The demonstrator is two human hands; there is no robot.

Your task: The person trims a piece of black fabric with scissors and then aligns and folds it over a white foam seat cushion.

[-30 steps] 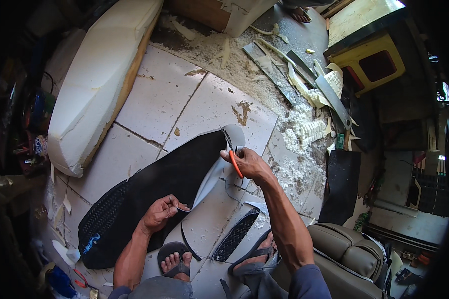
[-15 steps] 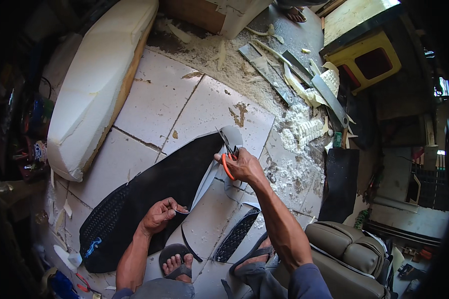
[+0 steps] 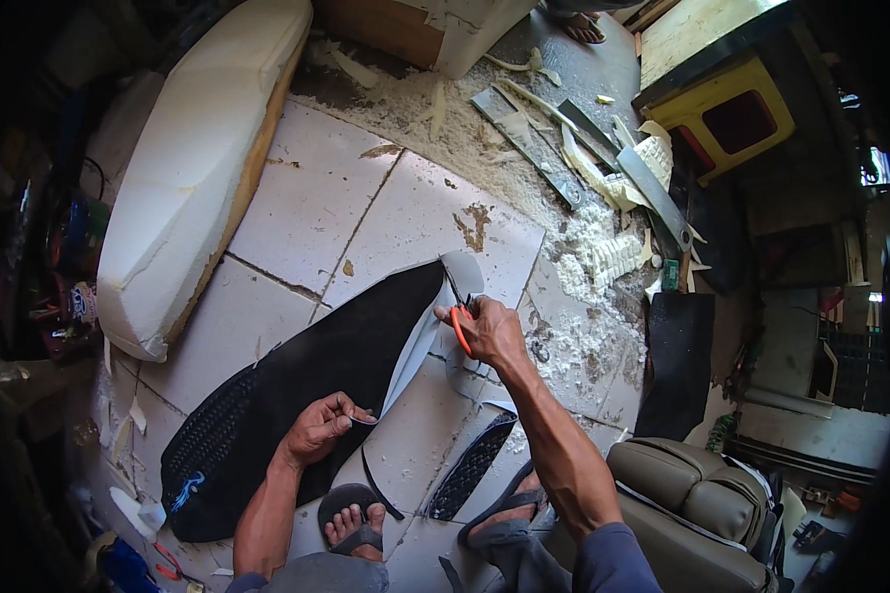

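A long black seat cover (image 3: 336, 366) with a pale underside lies across the tiles, its woven-looking end and small blue mark at the lower left. My left hand (image 3: 318, 427) pinches the cover's near right edge between thumb and fingers. Orange-handled scissors (image 3: 461, 324) are in my right hand (image 3: 492, 334), fingers wrapped in the handles. Their blades point up and away at the cover's far right corner, beside a pale grey strip (image 3: 463, 265) that hangs off the edge there. The cover partly hides how the blades meet the material.
A cream foam seat (image 3: 183, 188) stands at the left. Metal blades (image 3: 653, 198) and foam scraps lie at the far right among white crumbs. A black textured offcut (image 3: 470, 465) lies between my feet, and a brown padded seat (image 3: 682, 494) is at the near right.
The scissors have shifted slightly to the right and nearer, and their blades look closer together. My left hand keeps its pinch on the cover's edge.
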